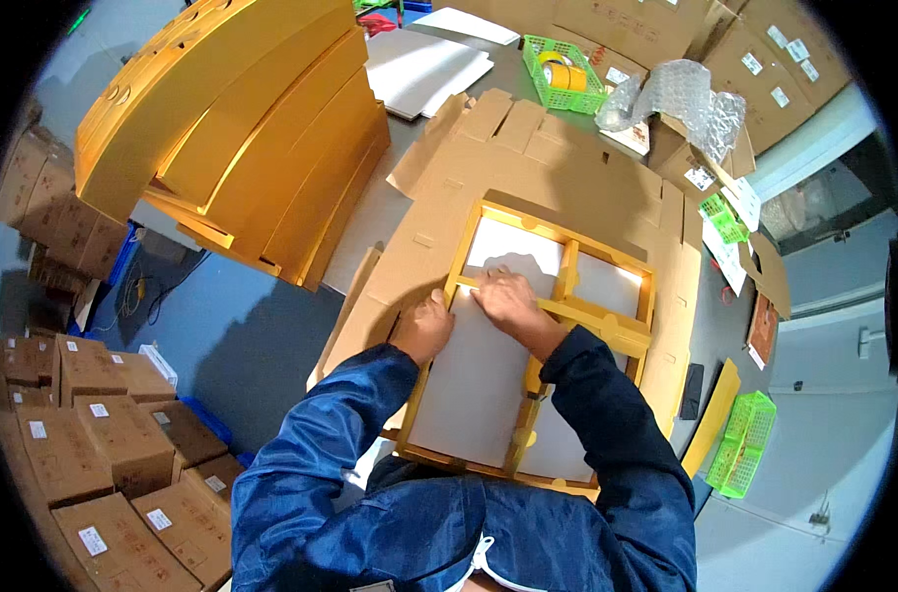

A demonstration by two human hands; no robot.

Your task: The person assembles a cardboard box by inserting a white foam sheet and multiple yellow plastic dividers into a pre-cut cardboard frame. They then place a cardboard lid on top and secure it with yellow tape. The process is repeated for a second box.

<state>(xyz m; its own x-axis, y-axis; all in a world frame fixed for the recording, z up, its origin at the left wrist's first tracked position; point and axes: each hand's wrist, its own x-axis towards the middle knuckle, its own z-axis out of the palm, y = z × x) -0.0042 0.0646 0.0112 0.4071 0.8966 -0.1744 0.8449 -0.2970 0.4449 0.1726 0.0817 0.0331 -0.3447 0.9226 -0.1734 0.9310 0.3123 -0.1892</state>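
A shallow golden-yellow cardboard tray point(525, 434) with a white bottom lies in front of me on flattened brown cardboard point(410, 259). Yellow dividers point(567, 268) split it into several compartments. My left hand point(424, 326) is closed round the tray's left wall, near where a cross divider meets it. Just to its right, my right hand point(508, 301) reaches over the tray, its curled fingers on the left end of that cross divider. Its fingertips are partly hidden by the hand itself.
Tall nested golden-yellow cardboard pieces point(261, 148) stand at the far left. White sheets point(424, 74), a green basket with tape rolls point(564, 77) and bubble wrap point(686, 94) lie at the back. Another green basket point(743, 444) is at the right; brown cartons point(123, 439) are stacked lower left.
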